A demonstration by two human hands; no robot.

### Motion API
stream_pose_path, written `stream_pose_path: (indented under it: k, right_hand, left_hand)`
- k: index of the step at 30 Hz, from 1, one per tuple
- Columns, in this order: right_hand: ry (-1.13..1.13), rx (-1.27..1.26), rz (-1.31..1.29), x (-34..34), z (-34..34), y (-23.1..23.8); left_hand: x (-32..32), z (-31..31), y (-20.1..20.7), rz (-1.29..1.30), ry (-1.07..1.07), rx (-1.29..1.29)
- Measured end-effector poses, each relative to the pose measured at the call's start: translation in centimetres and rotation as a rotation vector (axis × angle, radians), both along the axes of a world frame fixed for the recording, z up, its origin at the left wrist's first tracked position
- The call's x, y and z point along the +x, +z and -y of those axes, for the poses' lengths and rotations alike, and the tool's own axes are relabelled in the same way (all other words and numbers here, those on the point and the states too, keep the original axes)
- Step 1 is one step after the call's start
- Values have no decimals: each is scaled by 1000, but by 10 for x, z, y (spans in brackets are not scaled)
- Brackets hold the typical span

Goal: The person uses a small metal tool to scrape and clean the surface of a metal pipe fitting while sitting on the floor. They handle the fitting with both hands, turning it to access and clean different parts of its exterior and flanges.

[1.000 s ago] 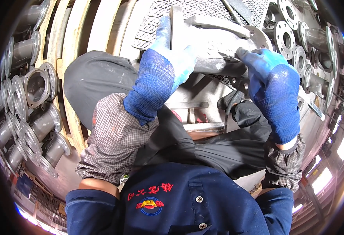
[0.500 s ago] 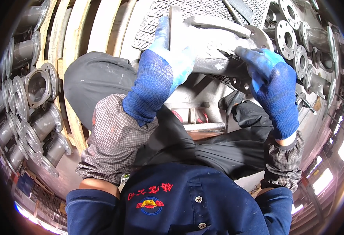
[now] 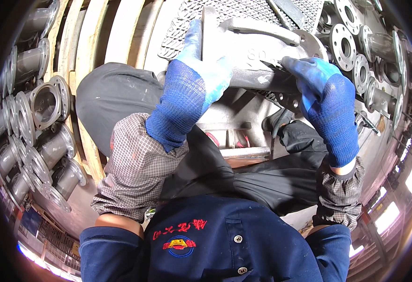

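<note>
A grey cast-metal flanged pipe fitting [image 3: 255, 77] lies across in front of me, with a curved rib along its far side and a round flange at each end. My left hand [image 3: 199, 77], in a blue coated glove, grips its left flange, index finger along the rim and thumb toward the body. At the right part of the fitting, my right hand [image 3: 322, 87], gloved alike, is closed with its fingertips against the surface. A small dark, pointed bit shows by those fingertips; I cannot tell whether it is a tool or a mark.
Metal mesh [image 3: 180, 33] lies beneath and beyond the fitting, with a dark flat-ended tool [image 3: 290, 13] on it. Wooden slats [image 3: 91, 37] run at the far left. Several grey flanged pipes [image 3: 46, 105] are stacked on the left, and more flanged pieces [image 3: 343, 47] on the right.
</note>
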State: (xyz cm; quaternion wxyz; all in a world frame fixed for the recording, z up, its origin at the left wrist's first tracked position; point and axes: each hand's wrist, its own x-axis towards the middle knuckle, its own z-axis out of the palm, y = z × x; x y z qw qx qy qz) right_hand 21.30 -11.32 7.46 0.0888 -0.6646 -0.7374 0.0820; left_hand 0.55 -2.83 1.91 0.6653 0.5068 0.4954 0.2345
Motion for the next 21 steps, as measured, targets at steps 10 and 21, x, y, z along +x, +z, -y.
stream_pose_path:
  k: [10,21]
  right_hand:
    - [-35,-37,-25,1,1,1]
    - [-319,501,-231,16,4,-17]
  left_hand:
    - [-1,0,3,64,-19,-80]
    - [-13,-10,-20,-205,-147,135]
